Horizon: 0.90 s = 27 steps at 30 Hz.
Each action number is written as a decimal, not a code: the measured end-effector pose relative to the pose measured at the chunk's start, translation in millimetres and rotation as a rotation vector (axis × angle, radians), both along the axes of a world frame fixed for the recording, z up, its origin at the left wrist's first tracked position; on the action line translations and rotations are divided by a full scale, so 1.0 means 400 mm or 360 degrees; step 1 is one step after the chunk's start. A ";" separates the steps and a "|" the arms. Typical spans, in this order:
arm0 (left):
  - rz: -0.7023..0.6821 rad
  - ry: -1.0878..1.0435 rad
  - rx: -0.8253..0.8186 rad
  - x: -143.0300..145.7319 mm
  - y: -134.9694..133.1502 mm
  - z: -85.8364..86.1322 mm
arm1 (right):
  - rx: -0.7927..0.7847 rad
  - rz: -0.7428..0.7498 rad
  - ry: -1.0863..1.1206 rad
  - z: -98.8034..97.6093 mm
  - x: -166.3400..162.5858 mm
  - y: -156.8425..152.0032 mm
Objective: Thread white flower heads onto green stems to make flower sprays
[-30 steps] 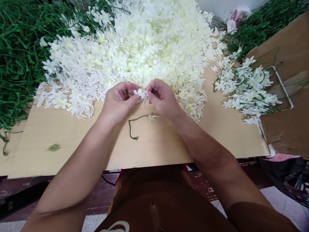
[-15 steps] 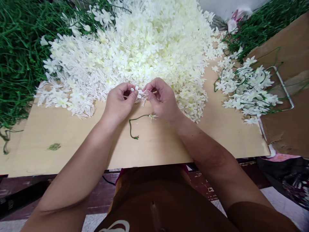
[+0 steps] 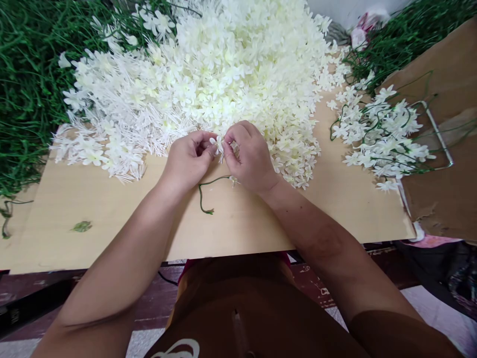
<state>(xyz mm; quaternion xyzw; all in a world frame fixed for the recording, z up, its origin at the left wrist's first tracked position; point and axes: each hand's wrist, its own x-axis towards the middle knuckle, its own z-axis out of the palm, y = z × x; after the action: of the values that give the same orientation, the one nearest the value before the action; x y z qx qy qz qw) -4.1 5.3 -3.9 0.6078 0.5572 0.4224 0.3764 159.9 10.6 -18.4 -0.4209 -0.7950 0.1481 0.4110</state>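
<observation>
1. Between the left hand (image 3: 190,159) and the right hand (image 3: 249,156) is a small white flower (image 3: 218,145), held just above the bench (image 3: 130,223). The left grip is closed, thumb against fingers, on the flower's near side.
2. At the flower's other side, the right grip has its thumb and forefinger curled close together, the tips right at the petals; whether they pinch any of it I cannot tell.
3. Holding it from both sides probably steadies so light a piece while the fingertips do fine work.
4. Just below the grip, toward the body, a bent green stem (image 3: 201,196) lies with a small flower at one end, likely kept there for easy reach.
5. Beyond the grip rises a big heap of loose white flowers (image 3: 238,74), near enough, I judge, to take from without stretching. Well to the right lies a bunch of flowers on green stems (image 3: 383,134), apart from the heap, perhaps to keep the two from mixing.
6. The bench is pale and smooth; a leaf (image 3: 82,226) lies left of the grip. Green stems (image 3: 33,89) crowd the far left, cardboard (image 3: 439,199) stands far right, and a pale wall (image 3: 346,10) closes the back.
</observation>
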 end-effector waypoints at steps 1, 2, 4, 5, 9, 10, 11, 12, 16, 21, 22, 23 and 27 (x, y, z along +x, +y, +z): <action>-0.0006 -0.0007 0.0011 0.000 0.000 0.000 | -0.0001 -0.0006 -0.0007 -0.001 0.000 0.001; -0.0009 -0.0007 0.0020 0.000 -0.001 0.002 | 0.0002 -0.0011 -0.0017 -0.003 0.001 0.002; -0.0010 0.0001 0.0030 0.001 -0.003 0.006 | 0.0021 -0.0019 -0.0037 -0.007 0.000 0.004; -0.0005 0.0005 0.0032 0.001 -0.004 0.008 | 0.0036 -0.0025 -0.0042 -0.009 0.000 0.005; -0.0001 0.0025 0.0035 0.002 -0.006 0.011 | 0.0066 -0.0031 -0.0035 -0.012 -0.003 0.003; -0.0002 0.0026 0.0035 0.002 -0.005 0.011 | 0.0064 -0.0031 -0.0029 -0.012 -0.004 0.001; -0.0003 0.0026 0.0034 0.002 -0.005 0.010 | 0.0060 -0.0031 -0.0021 -0.011 -0.005 -0.001; -0.0002 0.0024 0.0032 0.003 -0.005 0.010 | 0.0056 -0.0031 -0.0011 -0.010 -0.006 -0.002; 0.0023 0.0006 0.0027 0.008 -0.006 0.010 | 0.0047 -0.0017 0.0046 -0.008 -0.010 -0.005; 0.0014 -0.0017 0.0026 0.012 -0.010 0.015 | 0.0147 -0.0052 0.0002 -0.019 -0.014 0.001; 0.0017 -0.0012 0.0023 0.011 -0.010 0.015 | 0.0159 -0.0052 -0.0013 -0.021 -0.014 0.002; 0.0021 -0.0003 0.0024 0.010 -0.010 0.015 | 0.0159 -0.0046 -0.0026 -0.023 -0.014 0.002; 0.0017 0.0019 0.0058 0.004 -0.008 0.012 | 0.0130 -0.0037 -0.0017 -0.025 -0.012 0.004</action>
<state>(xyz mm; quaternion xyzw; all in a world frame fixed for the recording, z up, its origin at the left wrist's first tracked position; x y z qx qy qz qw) -2.3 2.1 1.0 0.6142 0.5549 0.4307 0.3596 154.9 12.1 -28.5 -0.4137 -0.7977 0.1086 0.4251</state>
